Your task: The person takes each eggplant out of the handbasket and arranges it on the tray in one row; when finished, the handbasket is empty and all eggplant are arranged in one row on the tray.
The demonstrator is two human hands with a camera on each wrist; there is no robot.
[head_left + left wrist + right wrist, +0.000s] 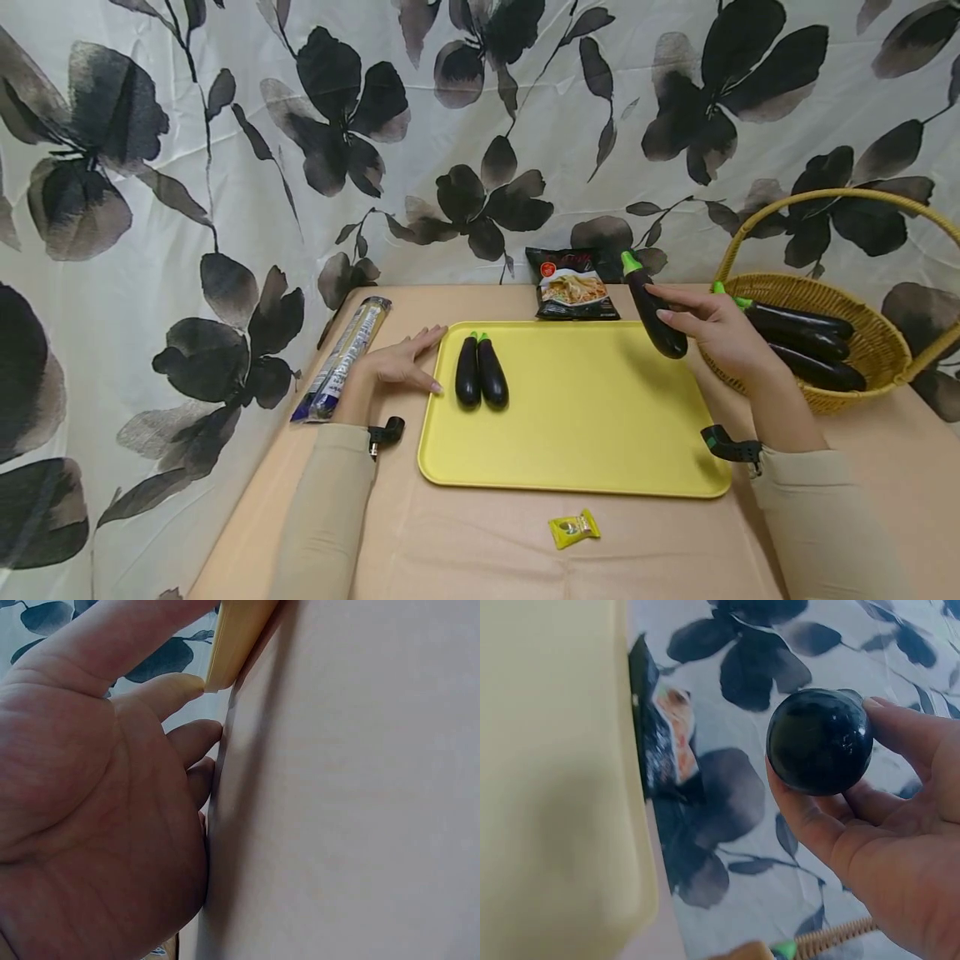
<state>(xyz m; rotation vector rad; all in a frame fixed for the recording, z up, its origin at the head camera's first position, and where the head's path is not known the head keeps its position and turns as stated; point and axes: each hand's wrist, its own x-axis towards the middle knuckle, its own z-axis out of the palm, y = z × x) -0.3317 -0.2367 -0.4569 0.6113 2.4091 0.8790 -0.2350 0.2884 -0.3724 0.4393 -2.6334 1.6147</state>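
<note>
Beige cloth sleeves point(322, 508) reach in over the near side of the peach-coloured table point(480, 550), a black device strapped at each wrist. Between them, a small yellow wrapped packet point(574, 529) lies just off the near edge of the rectangular yellow tray point(577, 425). At the tray's left edge, the left hand point(395, 367) lies with its fingers apart, the thumb against the rim and the other fingers stretched toward the far left corner. Two glossy, blackish-purple eggplants point(492, 375) lie side by side on the tray near that edge, green stems toward the far edge.

Over the tray's far right corner, the right hand point(723, 329) clamps a matching dark eggplant point(652, 312) between thumb and fingers. This one is smooth, plump and tilted: its bright green stem points up and away, and its rounded shiny end faces the right wrist camera. Beyond the tray's right edge, a golden wicker basket point(892, 354) with a tall handle holds more dark eggplants point(806, 346). Near the table's left edge lies a long silver-and-blue packet point(348, 354); at its far edge stands a black food packet point(573, 287), before a white flower-printed curtain point(255, 100).
</note>
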